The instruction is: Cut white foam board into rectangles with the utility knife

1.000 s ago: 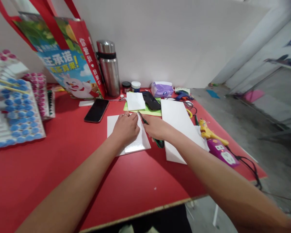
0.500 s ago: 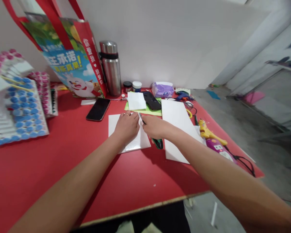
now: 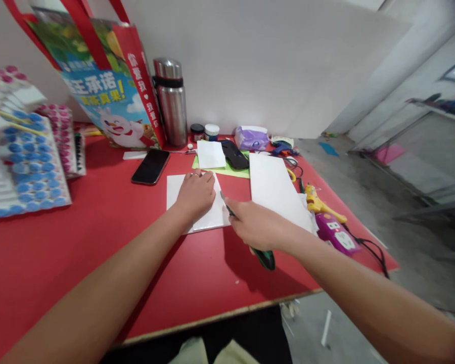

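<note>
My left hand [image 3: 197, 194] presses down on a white board [image 3: 174, 189] that lies on the red table, its fingers close together and bent over the far part. A second, glossier white piece [image 3: 212, 220] seems to lie on top of that board, partly under the hand. My right hand [image 3: 256, 222] is closed around a utility knife [image 3: 266, 260] with a dark green and black handle. The knife's blade points away from me, by the board's right edge. Whether the blade touches the board I cannot tell.
A larger white board [image 3: 271, 184] lies to the right, beside a yellow glue gun [image 3: 322, 205] and a purple box [image 3: 337, 233] with a cable. Behind stand a steel flask [image 3: 173, 106] and a shopping bag [image 3: 114, 96]. A phone [image 3: 150, 167] lies left; blue-capped items [image 3: 34, 167] stand farther left.
My right hand has drawn the knife toward me and to the right, along the board's right side. My left hand stays on the board. The view has shifted slightly.
</note>
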`<state>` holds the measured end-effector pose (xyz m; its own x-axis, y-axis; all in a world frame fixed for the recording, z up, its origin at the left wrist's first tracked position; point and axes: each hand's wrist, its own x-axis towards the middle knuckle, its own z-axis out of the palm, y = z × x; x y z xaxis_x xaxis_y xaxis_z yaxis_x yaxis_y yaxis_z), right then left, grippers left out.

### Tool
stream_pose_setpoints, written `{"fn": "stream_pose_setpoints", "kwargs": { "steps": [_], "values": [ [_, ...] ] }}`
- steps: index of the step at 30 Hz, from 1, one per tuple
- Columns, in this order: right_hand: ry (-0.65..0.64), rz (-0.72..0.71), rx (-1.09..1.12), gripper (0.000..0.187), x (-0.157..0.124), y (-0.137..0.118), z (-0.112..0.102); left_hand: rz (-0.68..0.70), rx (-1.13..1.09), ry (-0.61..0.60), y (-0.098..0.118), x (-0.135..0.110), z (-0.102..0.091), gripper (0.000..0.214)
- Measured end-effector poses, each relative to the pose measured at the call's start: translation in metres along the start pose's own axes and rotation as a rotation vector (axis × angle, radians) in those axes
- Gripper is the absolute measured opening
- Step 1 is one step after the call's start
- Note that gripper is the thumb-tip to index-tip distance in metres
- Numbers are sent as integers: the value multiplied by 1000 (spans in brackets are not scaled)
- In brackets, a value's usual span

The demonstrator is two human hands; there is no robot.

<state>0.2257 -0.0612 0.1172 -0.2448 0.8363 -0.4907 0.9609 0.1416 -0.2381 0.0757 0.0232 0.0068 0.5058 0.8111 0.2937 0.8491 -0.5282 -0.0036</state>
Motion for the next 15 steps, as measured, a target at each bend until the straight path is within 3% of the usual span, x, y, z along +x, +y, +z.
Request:
{"fn": "stream_pose_setpoints", "kwargs": {
  "steps": [7, 15],
  "values": [
    [13, -41, -30, 58, -33, 9, 28, -6, 13, -20, 0, 0, 0, 32],
    [-38, 4, -55, 67, -60, 5, 42, -3, 11, -31, -1, 0, 0, 32]
  ]
}}
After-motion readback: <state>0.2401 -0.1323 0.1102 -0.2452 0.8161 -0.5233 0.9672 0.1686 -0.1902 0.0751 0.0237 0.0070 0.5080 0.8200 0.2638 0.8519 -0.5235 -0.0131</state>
